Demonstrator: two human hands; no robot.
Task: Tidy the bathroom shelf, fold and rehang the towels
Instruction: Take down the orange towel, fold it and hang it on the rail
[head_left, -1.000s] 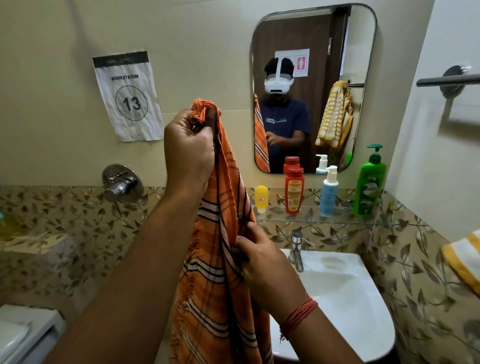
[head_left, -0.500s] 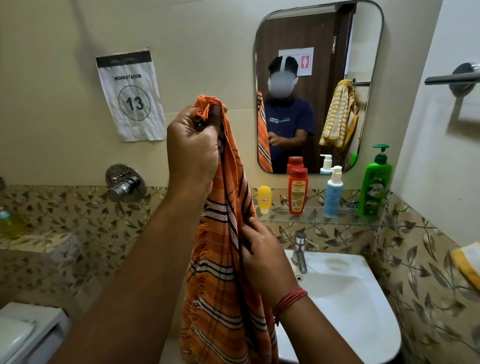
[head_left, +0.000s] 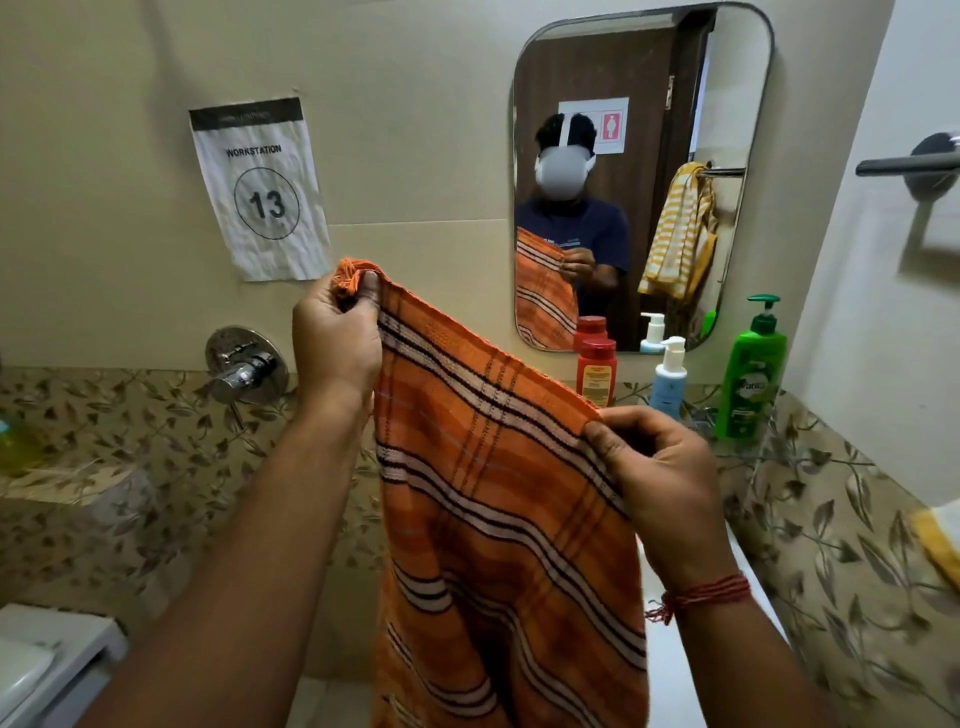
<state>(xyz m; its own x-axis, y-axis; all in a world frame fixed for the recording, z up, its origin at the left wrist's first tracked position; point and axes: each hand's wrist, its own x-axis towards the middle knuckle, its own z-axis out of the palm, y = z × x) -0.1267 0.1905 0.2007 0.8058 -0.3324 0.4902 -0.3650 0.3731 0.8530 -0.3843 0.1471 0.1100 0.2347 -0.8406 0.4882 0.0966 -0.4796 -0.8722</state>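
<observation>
While you stand at the sink, a paper sign (head_left: 260, 189) with "WORKSTATION 13" hangs on the far wall at the left. Below it a shiny tap knob (head_left: 245, 365) sticks out of the wall. Your left hand (head_left: 336, 340) is up high, just right of that knob. Its fingers (head_left: 363, 291) are closed tight on one top corner of the orange towel (head_left: 493, 519), pinching the frayed bit. The towel's top edge slopes down to the right, from your left hand to your right hand (head_left: 657, 486). Your right hand is lower and nearer to you. Its fingers (head_left: 605, 441) are pinched shut on the other end of that top edge. The towel is spread wide between your two hands and the rest hangs down in front of the sink. It has white and dark stripes. A red thread band (head_left: 706, 595) is tied around your right wrist. On the far wall, the mirror (head_left: 639, 171) shows you holding the towel. Below the mirror a red bottle (head_left: 596, 371), a light blue pump bottle (head_left: 667, 376) and a green pump bottle (head_left: 750, 374) stand in a row on the shelf. High on the right wall is a dark towel bar (head_left: 914, 163).
</observation>
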